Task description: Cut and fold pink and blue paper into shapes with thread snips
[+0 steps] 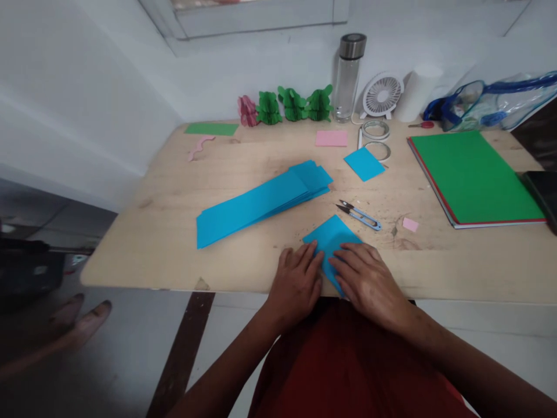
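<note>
A blue sheet of paper (333, 233) lies at the table's front edge, one corner pointing away from me. My left hand (297, 280) rests on its left side, fingertips on the paper and fingers slightly apart. On the right side, my right hand (371, 281) lies with its fingers spread over the sheet. Part of the paper is hidden under both hands. Just beyond it are blue-handled thread snips (365, 219). A stack of long blue strips (256, 203) lies to the left, and a small blue square (364, 164) sits farther back.
Along the wall stand green paper figures (292, 104), a pink one (248, 110), a glass bottle (347, 81) and a white fan (382, 94). Green sheets (476, 177) lie at right, near a clear pouch (496, 104). A person's feet (82, 320) show at lower left.
</note>
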Motion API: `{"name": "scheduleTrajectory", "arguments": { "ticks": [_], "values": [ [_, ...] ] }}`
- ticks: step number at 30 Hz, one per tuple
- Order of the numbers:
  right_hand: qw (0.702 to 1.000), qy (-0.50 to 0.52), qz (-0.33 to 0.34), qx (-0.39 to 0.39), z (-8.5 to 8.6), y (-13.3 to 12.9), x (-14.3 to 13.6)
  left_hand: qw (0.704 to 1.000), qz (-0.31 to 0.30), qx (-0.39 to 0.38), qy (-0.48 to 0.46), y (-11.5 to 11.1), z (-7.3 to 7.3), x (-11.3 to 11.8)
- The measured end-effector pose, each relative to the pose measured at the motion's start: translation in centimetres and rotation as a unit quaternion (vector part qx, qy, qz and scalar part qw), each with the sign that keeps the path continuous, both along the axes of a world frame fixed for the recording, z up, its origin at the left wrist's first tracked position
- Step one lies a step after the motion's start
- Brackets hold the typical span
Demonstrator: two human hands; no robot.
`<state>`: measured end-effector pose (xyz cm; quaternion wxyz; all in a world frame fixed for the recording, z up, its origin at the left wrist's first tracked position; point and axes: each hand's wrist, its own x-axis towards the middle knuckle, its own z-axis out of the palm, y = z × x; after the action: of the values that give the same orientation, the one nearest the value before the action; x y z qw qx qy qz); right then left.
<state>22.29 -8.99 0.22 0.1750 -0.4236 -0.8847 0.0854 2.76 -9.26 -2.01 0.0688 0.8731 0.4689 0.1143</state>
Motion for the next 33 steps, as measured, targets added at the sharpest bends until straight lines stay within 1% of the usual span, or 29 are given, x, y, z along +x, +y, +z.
{"name": "scheduleTrajectory", "arguments": {
  "ticks": [5,9,13,18,24,27,33],
  "values": [
    [0.997,0.037,-0.052,0.04,-1.0,-1.5,2.6,0.999,0.016,-0.002,-0.037,0.2,-0.2,0.3],
    [0.994,0.062,-0.071,0.056,-1.7,-2.6,3.0,0.999,0.019,0.002,-0.047,0.2,-0.5,0.4],
    [0.993,0.07,-0.079,0.052,-1.8,-2.8,2.6,0.999,0.025,0.003,-0.034,0.0,-0.7,0.7],
    [0.992,0.078,-0.081,0.049,-1.8,-3.0,2.2,0.999,0.034,0.0,-0.016,-0.4,-0.5,1.2],
    [0.992,0.076,-0.069,0.077,-1.9,-3.1,1.4,0.999,0.033,0.01,0.009,-0.6,-0.4,1.3],
    [0.995,0.05,-0.057,0.069,-1.6,-2.8,0.4,0.999,0.033,0.003,0.009,-0.7,-0.4,1.2],
    [0.998,-0.039,-0.024,0.044,-1.3,-1.5,-1.8,1.0,0.024,0.001,-0.005,-0.9,-0.6,1.1]
  ]
}}
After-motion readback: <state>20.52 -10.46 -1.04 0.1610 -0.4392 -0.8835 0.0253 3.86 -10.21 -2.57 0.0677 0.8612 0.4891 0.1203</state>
